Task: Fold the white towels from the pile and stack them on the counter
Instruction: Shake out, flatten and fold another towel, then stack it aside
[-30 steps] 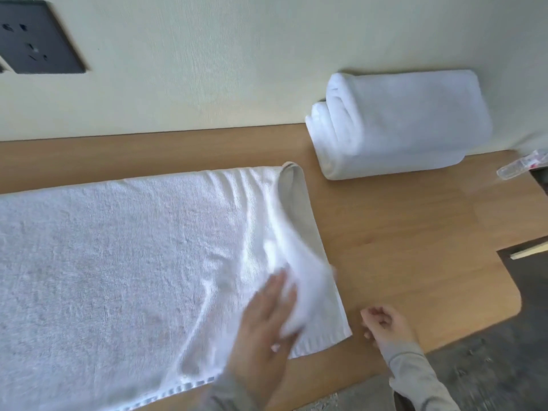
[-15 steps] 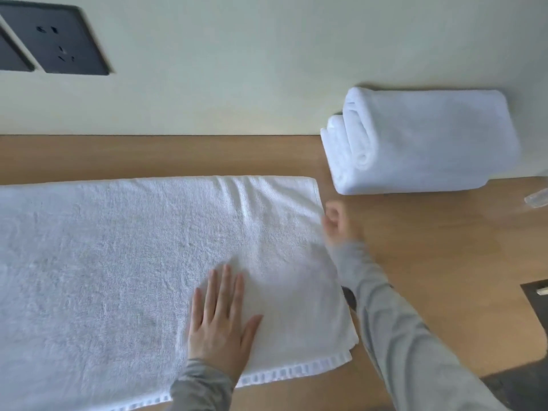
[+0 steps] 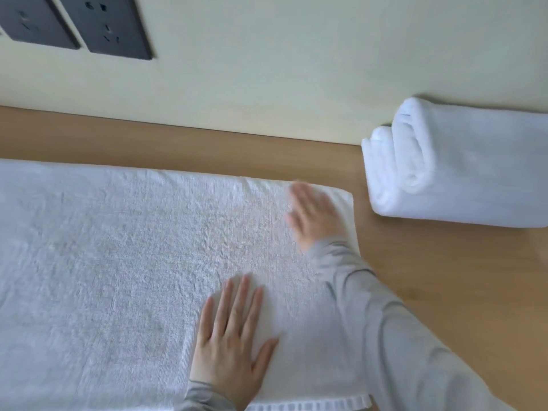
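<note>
A white towel lies spread flat on the wooden counter, reaching past the left edge of view. My left hand rests flat on it near the front, fingers apart, palm down. My right hand, blurred with motion, lies flat on the towel's far right corner. Neither hand grips the cloth. A stack of two folded white towels sits at the back right against the wall, apart from the spread towel.
A pale wall runs along the counter's back edge, with two dark socket plates at upper left. Bare wood shows between the spread towel and the folded stack, and along the back edge.
My right hand slid from the towel's right edge onto its far right corner. My left hand stays flat near the front. The view shifted, bringing the sockets further in.
</note>
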### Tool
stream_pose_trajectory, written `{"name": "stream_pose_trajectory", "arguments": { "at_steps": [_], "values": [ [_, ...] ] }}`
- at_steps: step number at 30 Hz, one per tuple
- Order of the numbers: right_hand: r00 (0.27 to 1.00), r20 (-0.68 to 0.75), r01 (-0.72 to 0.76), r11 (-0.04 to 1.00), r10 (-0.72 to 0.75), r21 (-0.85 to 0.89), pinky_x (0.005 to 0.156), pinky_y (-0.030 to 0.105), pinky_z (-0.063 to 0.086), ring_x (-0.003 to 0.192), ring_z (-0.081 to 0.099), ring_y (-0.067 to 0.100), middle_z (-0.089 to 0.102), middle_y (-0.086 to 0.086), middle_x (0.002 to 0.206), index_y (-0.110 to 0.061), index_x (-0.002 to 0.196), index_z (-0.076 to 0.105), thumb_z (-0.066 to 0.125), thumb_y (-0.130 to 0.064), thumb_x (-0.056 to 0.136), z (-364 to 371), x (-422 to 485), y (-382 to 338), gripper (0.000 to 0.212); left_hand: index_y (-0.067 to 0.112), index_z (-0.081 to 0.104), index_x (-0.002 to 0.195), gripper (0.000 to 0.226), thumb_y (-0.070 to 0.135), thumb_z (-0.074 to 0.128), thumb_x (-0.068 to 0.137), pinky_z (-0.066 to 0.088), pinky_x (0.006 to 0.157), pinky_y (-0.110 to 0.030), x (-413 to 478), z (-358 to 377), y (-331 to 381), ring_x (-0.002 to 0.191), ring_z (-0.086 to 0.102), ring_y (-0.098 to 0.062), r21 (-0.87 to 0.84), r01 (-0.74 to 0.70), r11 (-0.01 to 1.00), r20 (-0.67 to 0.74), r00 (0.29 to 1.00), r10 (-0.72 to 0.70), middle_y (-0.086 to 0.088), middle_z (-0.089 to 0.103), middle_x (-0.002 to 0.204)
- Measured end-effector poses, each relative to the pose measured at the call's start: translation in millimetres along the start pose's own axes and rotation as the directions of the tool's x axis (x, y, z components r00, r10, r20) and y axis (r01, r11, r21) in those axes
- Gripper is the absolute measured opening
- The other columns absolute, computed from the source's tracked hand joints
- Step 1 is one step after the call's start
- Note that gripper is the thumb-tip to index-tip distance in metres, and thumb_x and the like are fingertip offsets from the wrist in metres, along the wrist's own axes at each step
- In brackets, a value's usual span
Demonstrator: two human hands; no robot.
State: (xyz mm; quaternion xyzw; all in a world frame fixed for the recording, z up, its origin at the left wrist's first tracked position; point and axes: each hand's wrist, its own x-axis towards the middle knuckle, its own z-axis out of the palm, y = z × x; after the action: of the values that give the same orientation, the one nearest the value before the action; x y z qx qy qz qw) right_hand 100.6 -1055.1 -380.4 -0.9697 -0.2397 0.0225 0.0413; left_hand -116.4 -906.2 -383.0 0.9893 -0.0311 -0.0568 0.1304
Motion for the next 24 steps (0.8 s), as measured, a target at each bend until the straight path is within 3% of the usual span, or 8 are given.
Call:
{"name": "stream_pose_trajectory", "arguments": {
  "at_steps": [2, 5, 9, 11, 14, 18, 21, 24],
  "values": [
    [0.975, 0.051, -0.218, 0.976, 0.218, -0.012, 0.117, 0.034, 0.005, 0.145, 0.003, 0.015, 0.005, 0.003, 0.158, -0.012, 0.149, 0.01, 0.025, -0.035, 0.1, -3, 6, 40, 0.056, 0.015, 0.025, 0.148, 0.073, 0.058, 0.033, 0.089, 0.022, 0.112, -0.051, 0, 1, 1, 0.144, 0.016, -0.028, 0.006, -0.005, 1.0, -0.004, 1.0, 0.005, -0.006, 0.017, 0.158],
    [0.952, 0.109, -0.294, 0.953, 0.286, 0.069, 0.117, 0.032, -0.001, 0.145, -0.001, 0.016, 0.002, 0.006, 0.158, -0.008, 0.148, 0.009, 0.024, -0.033, 0.101, 0, 12, 55, 0.056, 0.014, 0.026, 0.148, 0.073, 0.058, 0.034, 0.089, 0.023, 0.111, -0.052, -1, 1, 0, 0.144, 0.017, -0.028, 0.008, -0.005, 1.0, -0.002, 1.0, 0.005, -0.007, 0.017, 0.157],
    [0.929, 0.011, -0.364, 0.911, 0.369, 0.193, 0.112, 0.033, 0.016, 0.136, 0.029, 0.03, 0.035, 0.018, 0.147, 0.0, 0.139, 0.038, 0.036, -0.022, 0.099, -12, 22, 58, 0.045, 0.012, 0.027, 0.147, 0.073, 0.058, 0.031, 0.091, 0.022, 0.111, -0.053, -1, 1, 2, 0.144, 0.017, -0.031, 0.045, -0.007, 0.999, 0.008, 1.0, 0.007, -0.01, 0.018, 0.157],
    [0.945, -0.039, -0.317, 0.94, 0.324, 0.124, 0.104, 0.035, 0.024, 0.125, 0.04, 0.033, 0.048, 0.015, 0.137, -0.005, 0.132, 0.048, 0.041, -0.022, 0.097, -22, 31, 51, 0.04, 0.011, 0.029, 0.147, 0.073, 0.058, 0.03, 0.091, 0.022, 0.11, -0.053, -1, 2, 4, 0.144, 0.017, -0.032, 0.047, -0.006, 0.999, 0.0, 1.0, 0.006, -0.011, 0.018, 0.157],
    [0.997, -0.043, -0.052, 0.991, 0.057, 0.123, 0.104, 0.036, 0.026, 0.132, 0.037, 0.027, 0.042, 0.008, 0.143, -0.013, 0.137, 0.043, 0.042, -0.024, 0.096, -26, 46, 6, 0.042, 0.011, 0.03, 0.146, 0.073, 0.058, 0.031, 0.091, 0.022, 0.11, -0.054, -2, 4, 7, 0.143, 0.017, -0.033, 0.054, -0.006, 0.999, -0.027, 1.0, 0.008, -0.012, 0.019, 0.156],
    [0.962, 0.044, 0.266, 0.96, -0.271, 0.092, 0.115, 0.045, 0.004, 0.145, 0.011, 0.021, 0.018, 0.003, 0.156, -0.013, 0.146, 0.024, 0.035, -0.033, 0.098, 3, 45, -89, 0.053, 0.013, 0.033, 0.145, 0.073, 0.058, 0.037, 0.088, 0.023, 0.111, -0.052, -2, 6, 4, 0.143, 0.019, -0.032, 0.048, -0.014, 0.999, -0.064, 0.998, 0.017, -0.01, 0.022, 0.156],
    [0.965, 0.078, 0.248, 0.968, -0.25, 0.035, 0.116, 0.049, -0.002, 0.145, 0.001, 0.016, 0.008, -0.001, 0.158, -0.016, 0.149, 0.012, 0.023, -0.039, 0.099, 15, 43, -104, 0.056, 0.015, 0.032, 0.146, 0.075, 0.059, 0.04, 0.087, 0.022, 0.112, -0.05, -2, 8, 2, 0.143, 0.02, -0.031, 0.042, -0.018, 0.999, -0.073, 0.997, 0.021, -0.009, 0.022, 0.156],
    [0.997, 0.054, 0.055, 0.998, -0.056, 0.02, 0.116, 0.048, -0.002, 0.145, 0.001, 0.015, 0.007, 0.0, 0.158, -0.015, 0.149, 0.011, 0.02, -0.038, 0.1, 15, 44, -53, 0.055, 0.015, 0.029, 0.147, 0.075, 0.06, 0.037, 0.087, 0.021, 0.112, -0.051, -1, 9, 1, 0.144, 0.018, -0.031, 0.04, -0.017, 0.999, -0.06, 0.998, 0.02, -0.008, 0.02, 0.157]
  ]
}}
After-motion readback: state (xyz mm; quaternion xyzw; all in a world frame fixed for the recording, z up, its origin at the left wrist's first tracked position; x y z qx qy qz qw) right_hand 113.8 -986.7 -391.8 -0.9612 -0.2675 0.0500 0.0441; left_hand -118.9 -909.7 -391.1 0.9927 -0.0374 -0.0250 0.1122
